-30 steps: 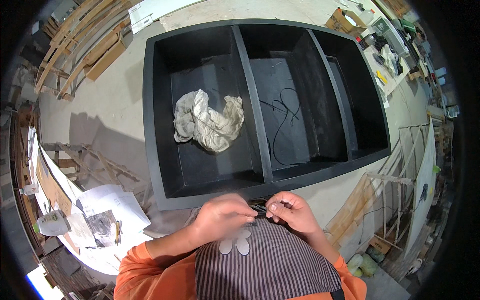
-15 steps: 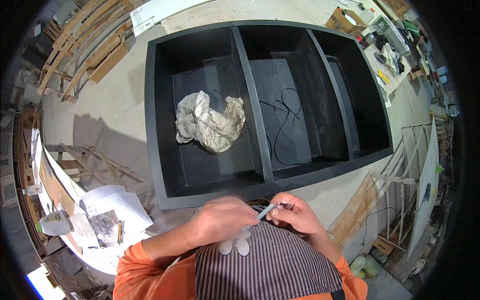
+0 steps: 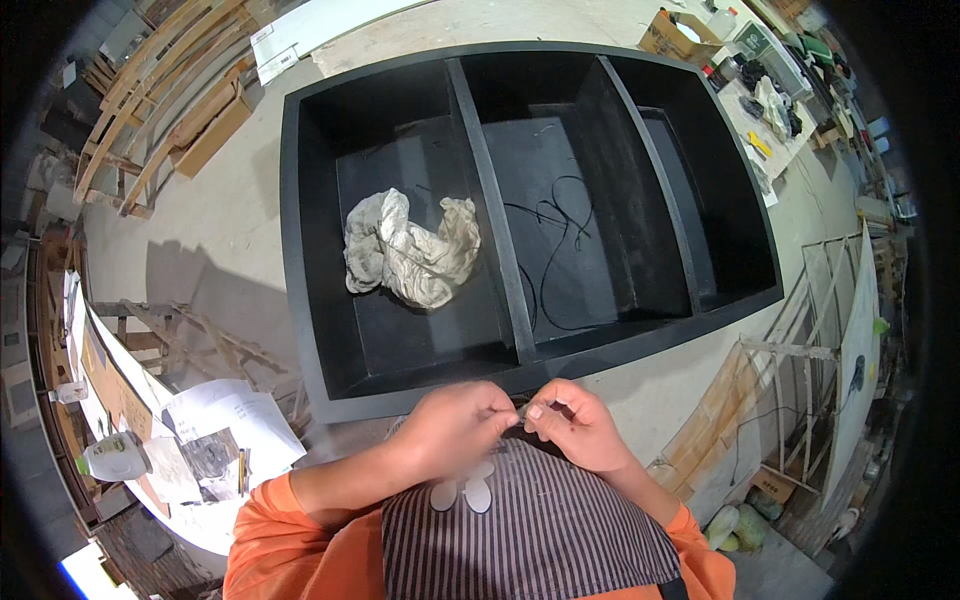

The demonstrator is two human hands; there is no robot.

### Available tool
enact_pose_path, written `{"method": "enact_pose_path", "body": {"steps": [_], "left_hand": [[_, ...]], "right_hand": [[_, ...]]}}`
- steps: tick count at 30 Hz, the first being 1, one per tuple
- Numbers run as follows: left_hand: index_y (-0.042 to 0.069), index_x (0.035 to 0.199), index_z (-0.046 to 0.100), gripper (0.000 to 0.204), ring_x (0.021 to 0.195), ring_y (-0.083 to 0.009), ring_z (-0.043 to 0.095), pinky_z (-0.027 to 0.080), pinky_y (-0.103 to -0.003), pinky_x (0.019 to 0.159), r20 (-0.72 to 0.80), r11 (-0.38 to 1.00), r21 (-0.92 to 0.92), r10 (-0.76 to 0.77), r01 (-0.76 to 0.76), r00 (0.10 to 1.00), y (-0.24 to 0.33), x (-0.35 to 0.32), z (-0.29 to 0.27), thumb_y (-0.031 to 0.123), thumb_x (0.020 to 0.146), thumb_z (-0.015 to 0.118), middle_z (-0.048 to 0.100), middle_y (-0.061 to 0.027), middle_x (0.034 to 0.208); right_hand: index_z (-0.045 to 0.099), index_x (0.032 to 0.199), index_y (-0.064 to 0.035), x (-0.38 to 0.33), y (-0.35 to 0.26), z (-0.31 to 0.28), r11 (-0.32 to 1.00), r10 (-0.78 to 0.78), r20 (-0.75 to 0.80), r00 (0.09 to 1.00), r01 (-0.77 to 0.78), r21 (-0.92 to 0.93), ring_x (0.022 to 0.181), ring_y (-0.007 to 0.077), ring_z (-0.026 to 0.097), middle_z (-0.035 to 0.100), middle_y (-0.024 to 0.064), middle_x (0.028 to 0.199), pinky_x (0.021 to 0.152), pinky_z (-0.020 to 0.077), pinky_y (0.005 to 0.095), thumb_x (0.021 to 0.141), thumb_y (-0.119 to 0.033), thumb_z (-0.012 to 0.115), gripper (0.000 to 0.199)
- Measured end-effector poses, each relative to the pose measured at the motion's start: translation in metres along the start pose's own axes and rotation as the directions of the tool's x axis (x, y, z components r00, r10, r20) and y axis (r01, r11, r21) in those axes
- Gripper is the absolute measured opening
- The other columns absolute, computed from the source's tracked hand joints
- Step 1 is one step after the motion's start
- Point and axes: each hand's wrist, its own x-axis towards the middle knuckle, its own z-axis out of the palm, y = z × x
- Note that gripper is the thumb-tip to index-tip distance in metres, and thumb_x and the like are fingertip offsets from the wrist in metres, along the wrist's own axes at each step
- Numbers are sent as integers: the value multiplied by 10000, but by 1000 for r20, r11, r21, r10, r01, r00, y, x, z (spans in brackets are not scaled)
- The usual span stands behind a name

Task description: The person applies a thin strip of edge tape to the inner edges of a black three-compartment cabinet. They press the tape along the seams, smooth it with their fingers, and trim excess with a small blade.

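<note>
Both hands meet at the front edge of a black cabinet (image 3: 440,385), fingertips almost touching. My left hand (image 3: 455,425) is closed in a pinch, slightly blurred; what its fingers hold is hidden. In my right hand (image 3: 580,425), thumb and forefinger pinch a small thin strip (image 3: 522,420), of which only a sliver shows between the hands. Below them is a striped apron (image 3: 530,520) with pale oval shapes on its front. The cabinet lies open side up, split by two dividers. Its left compartment holds a crumpled whitish cloth (image 3: 415,250), and a thin black cord (image 3: 552,230) lies in the middle one.
At left, papers (image 3: 235,415), a pencil and a whitish jug (image 3: 112,457) lie on a white board. Wooden frames (image 3: 160,100) stand at the far left. A cardboard box (image 3: 680,38) and cluttered worktop (image 3: 770,140) are at the far right, a metal rack (image 3: 800,355) nearer.
The pale strip, seen clearly between my hands before, is now mostly covered by the fingers. My left hand has turned, and both hands have drawn together. The view has shifted slightly.
</note>
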Motion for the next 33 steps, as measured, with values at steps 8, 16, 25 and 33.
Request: {"method": "enact_pose_path", "body": {"steps": [8,16,25,33], "left_hand": [[16,1047,496,151,752,-390,653,517,-440,658,-308,938,345,147,-34,940,-15,22,11,117,962,569,629,-212,817],[12,1044,538,178,693,-403,660,530,-465,617,-340,849,528,206,5,917,-15,38,13,159,949,573,661,-204,751],[21,994,594,170,695,-392,669,537,-463,622,-396,856,517,233,5,888,-19,42,17,180,937,589,671,-211,762],[25,994,597,161,679,-391,666,537,-462,611,-401,851,525,266,-18,877,-20,43,18,170,925,601,666,-205,747]], "right_hand": [[601,922,-5,13,6,-32,914,-370,-463,806,225,-338,718,79,547,624,27,792,652,469,251,961,-92,622,98],[598,866,-15,44,13,-50,633,-721,-406,562,295,-716,639,204,573,616,97,771,589,466,300,883,-32,677,83],[604,866,-14,44,17,-52,605,-748,-390,537,311,-732,627,191,562,608,89,759,571,455,293,872,-17,676,72],[606,870,-15,45,16,-51,581,-764,-372,527,310,-753,628,197,570,608,89,765,569,459,297,869,-17,680,73]]}}
